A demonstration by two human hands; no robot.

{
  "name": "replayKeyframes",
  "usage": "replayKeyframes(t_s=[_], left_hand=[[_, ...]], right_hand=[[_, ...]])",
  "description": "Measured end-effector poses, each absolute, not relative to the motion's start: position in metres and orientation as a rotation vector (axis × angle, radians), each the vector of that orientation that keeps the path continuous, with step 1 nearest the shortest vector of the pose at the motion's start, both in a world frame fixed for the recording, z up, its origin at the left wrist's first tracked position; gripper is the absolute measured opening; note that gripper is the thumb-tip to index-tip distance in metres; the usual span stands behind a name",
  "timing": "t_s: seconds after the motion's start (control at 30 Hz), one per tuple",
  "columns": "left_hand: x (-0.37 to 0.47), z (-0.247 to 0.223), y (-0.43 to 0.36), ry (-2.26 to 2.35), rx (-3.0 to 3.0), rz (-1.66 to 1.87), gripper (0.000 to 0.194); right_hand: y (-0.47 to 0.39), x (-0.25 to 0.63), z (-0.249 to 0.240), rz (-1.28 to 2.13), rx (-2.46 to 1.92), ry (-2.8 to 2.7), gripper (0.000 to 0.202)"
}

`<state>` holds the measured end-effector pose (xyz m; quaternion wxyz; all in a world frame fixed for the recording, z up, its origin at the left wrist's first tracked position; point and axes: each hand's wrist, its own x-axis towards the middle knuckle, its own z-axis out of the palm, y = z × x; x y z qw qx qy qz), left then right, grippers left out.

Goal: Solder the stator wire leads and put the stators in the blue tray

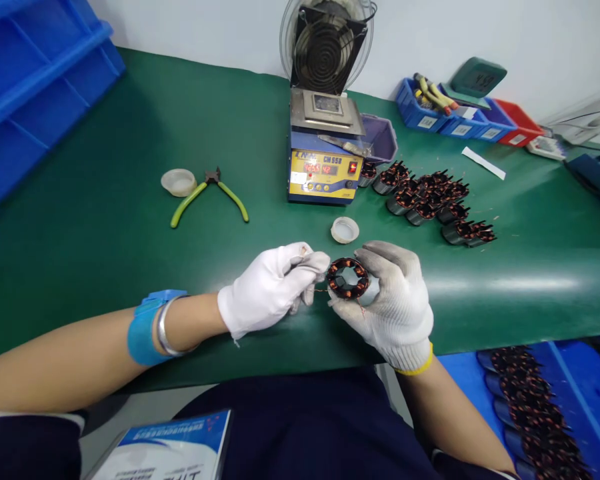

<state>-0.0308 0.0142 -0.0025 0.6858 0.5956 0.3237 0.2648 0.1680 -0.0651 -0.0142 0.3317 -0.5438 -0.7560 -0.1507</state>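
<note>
White ribbed knit covers the right hand (395, 300), its thumb and fingers curled around 1 wound motor stator (348, 291) near the worktop's front edge, the copper-coiled end turned upward. Whether the stator touches the worktop (130, 220) cannot be told. The left hand (275, 287), in a smoother white glove, is just beside it with thumb and fingertips pressed together, seemingly pinching 1 thin copper lead (321, 290) that runs across to the coil ring. Another lead (363, 308) hangs over the right glove.

The step in hand looks like tending the wire ends by fingers alone; the next move would call for a steady stator and a light hold, since such fine wire could bend or snap.

Straight ahead, 1 shallow white dish (345, 230) sits just beyond the stator, and the yellow-fronted solder pot (325, 170) limits reach behind it. Grouped stators (433, 193) bound the far right side. The widest room lies leftward, up to the green-handled diagonal cutters (190, 203) and 1 more dish (179, 182). Below the right edge, a blue crate (580, 393) holds further rows of stators (530, 407).
</note>
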Motion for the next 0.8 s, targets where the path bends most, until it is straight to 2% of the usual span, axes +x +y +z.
replayKeyframes(t_s=[0.2, 0.53, 0.8], left_hand=[[-0.037, -0.003, 0.027, 0.817, 1.265, 0.887, 0.024], [-0.029, -0.039, 0.041, 0.805, 1.228, 0.657, 0.044], [-0.030, -0.040, 0.043, 0.814, 1.321, 0.591, 0.043]], right_hand=[[-0.046, 0.193, -0.009, -0.309, -1.767, -1.828, 0.047], [-0.007, 0.209, 0.018, -0.168, -2.401, -2.057, 0.062], [0.013, 0.218, 0.026, 0.010, -2.443, -2.137, 0.060]])
